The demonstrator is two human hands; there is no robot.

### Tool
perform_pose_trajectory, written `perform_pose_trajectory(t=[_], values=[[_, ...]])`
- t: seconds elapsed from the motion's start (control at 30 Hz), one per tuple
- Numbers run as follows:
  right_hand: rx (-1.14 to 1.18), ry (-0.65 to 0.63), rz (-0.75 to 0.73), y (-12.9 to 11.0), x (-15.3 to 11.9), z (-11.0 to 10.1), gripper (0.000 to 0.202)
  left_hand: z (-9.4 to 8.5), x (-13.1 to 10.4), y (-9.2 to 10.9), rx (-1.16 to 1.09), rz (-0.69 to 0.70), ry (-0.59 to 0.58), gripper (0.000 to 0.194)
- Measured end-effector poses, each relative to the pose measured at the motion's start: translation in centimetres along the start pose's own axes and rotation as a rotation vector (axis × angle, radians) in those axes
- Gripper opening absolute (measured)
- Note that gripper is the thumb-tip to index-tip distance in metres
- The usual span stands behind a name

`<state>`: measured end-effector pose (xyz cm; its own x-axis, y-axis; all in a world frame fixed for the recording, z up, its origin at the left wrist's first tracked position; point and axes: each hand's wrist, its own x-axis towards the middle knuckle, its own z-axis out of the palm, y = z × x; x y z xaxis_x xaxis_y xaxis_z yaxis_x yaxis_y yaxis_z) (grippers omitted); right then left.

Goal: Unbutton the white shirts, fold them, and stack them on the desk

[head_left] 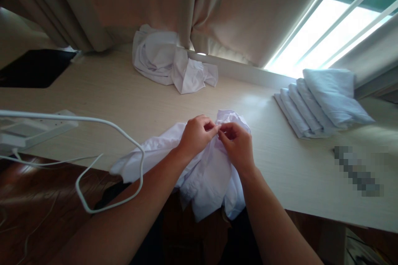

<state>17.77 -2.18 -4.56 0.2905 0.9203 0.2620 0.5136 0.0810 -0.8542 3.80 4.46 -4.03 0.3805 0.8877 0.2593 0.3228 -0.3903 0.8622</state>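
A white shirt (211,169) lies bunched on the near side of the table, and its lower part hangs over the front edge. My left hand (199,133) pinches the fabric near the top of the shirt, at what looks like its collar. Close against it, my right hand (238,143) pinches the same spot, and the fingertips of both hands meet. Whether a button sits between the fingers is hidden.
Another crumpled white garment (158,56) lies by the curtain (149,0). Folded white garments (323,103) lean in an overlapping stack at right, behind a blurred-out object (357,172). A white cable (124,132) loops across my left forearm near a power strip (46,130). A black flat object (35,68) lies far left.
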Motion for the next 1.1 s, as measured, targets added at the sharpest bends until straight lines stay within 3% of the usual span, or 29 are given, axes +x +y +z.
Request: perform_pose_trajectory(t=[0.2, 0.7, 1.1], values=[[0.014, 0.024, 0.020, 0.1, 0.0, 0.1, 0.011, 0.2, -0.1, 0.2, -0.072, -0.007, 0.004, 0.026], [0.165, 0.030, 0.084, 0.3, 0.1, 0.5, 0.015, 0.9, 0.0, -0.5, -0.431, -0.195, -0.029, 0.030], [0.237, 0.053, 0.078, 0.4, 0.0, 0.9, 0.018, 1.3, -0.1, -0.5, -0.864, -0.414, -0.085, 0.032]])
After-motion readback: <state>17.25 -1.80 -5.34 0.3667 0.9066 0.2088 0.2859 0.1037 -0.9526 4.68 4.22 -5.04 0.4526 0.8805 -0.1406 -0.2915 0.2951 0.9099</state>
